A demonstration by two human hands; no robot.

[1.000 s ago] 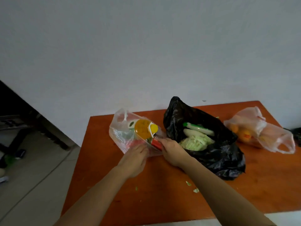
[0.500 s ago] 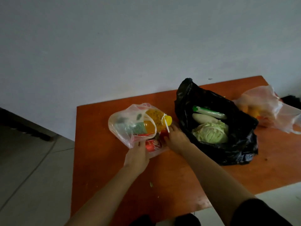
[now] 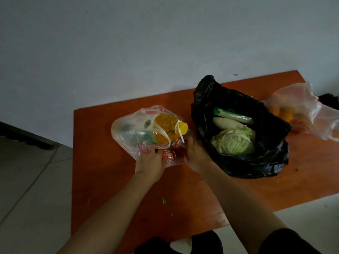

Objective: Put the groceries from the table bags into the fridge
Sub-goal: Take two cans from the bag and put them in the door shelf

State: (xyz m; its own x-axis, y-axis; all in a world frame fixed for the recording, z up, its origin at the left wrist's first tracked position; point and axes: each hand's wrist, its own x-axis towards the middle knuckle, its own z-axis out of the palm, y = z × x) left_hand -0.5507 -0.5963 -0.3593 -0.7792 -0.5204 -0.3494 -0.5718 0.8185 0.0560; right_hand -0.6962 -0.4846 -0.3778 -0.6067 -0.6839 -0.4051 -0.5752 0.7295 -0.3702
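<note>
Both hands — left hand point(image 3: 149, 162), right hand point(image 3: 195, 154) — pinch the thin clear plastic bag point(image 3: 128, 132) on the orange table point(image 3: 110, 180); its yellow-capped juice bottle point(image 3: 165, 129) looks heavy — support underneath.

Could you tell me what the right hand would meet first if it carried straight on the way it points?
Probably the red can just past the right hand, then the yellow-capped bottle in the clear bag; depth is uncertain.

Dim, soft focus, slight wide-angle distortion.
</note>
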